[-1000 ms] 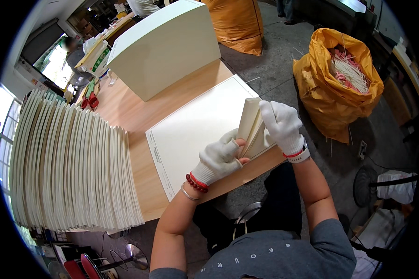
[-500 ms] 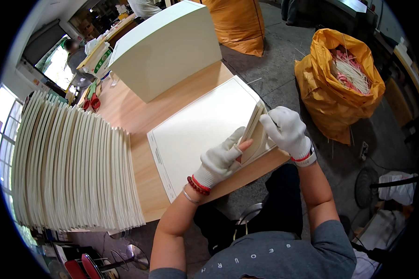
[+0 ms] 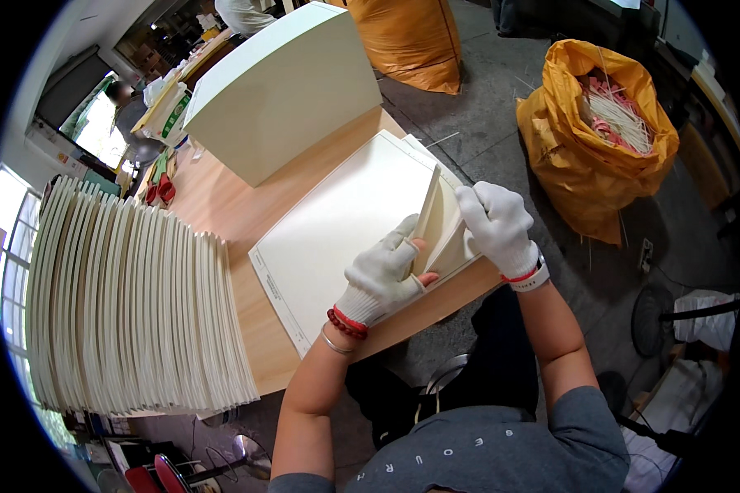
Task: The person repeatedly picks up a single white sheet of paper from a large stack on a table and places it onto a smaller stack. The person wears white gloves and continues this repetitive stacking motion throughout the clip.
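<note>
A pile of large white sheets (image 3: pixel 329 222) with printed margins lies on the wooden table in front of me. At its right side some sheets are bent upward into a curled flap (image 3: pixel 446 215). My left hand (image 3: pixel 382 275), in a white glove with bare fingertips, grips the flap's lower part, with a finger and the thumb showing near the table's front edge. My right hand (image 3: pixel 495 222), also gloved, is closed at the flap's right edge; its fingertips are hidden. Between the lifted layers a gap shows.
A long row of pale curved sheets (image 3: pixel 131 304) fills the table's left side. Behind the pile stands a tall pale block (image 3: pixel 284 107). Red-handled scissors (image 3: pixel 164 189) lie far left. An orange sack of offcut strips (image 3: pixel 580 177) stands on the floor at right, another sack (image 3: pixel 415 41) farther back.
The lifted layers have spread apart into a wider gap, and the flap stands more upright. My left fingertips have spread apart. The whole view has shifted slightly.
</note>
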`<act>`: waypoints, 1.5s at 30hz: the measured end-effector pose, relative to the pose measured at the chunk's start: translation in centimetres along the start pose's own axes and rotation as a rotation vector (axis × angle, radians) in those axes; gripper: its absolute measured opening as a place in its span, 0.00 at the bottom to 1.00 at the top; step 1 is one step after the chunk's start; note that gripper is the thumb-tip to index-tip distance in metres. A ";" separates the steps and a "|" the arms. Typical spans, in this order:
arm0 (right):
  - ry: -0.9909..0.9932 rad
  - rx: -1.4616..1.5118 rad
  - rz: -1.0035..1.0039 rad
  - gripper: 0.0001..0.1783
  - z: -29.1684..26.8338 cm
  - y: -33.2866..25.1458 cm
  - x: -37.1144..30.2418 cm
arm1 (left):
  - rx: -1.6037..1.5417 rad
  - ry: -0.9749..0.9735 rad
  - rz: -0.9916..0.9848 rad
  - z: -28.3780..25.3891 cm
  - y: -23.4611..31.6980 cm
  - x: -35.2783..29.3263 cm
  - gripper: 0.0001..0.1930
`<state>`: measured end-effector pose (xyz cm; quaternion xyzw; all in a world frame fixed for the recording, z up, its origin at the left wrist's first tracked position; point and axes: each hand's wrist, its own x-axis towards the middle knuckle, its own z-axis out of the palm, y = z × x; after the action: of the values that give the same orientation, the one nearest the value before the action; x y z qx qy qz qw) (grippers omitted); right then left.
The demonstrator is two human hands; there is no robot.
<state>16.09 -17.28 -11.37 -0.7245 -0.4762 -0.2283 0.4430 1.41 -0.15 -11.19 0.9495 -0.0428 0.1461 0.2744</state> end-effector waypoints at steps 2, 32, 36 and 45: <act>-0.010 -0.003 -0.030 0.08 -0.2 0.1 -0.1 | -0.001 -0.015 -0.012 0.0 -0.1 0.0 0.23; -0.068 0.342 0.325 0.18 -0.2 -0.6 0.2 | -0.045 0.036 0.057 0.4 0.0 -0.1 0.23; -0.059 0.319 0.378 0.18 0.3 0.0 -0.3 | -0.120 -0.015 0.095 0.7 -0.6 -0.2 0.24; 0.006 0.402 0.407 0.18 0.4 -0.3 -0.3 | -0.174 0.010 0.028 0.8 -0.2 -0.2 0.25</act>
<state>15.68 -16.99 -11.66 -0.7021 -0.3554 -0.0378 0.6158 1.44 -0.37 -11.99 0.9206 -0.0672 0.1506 0.3541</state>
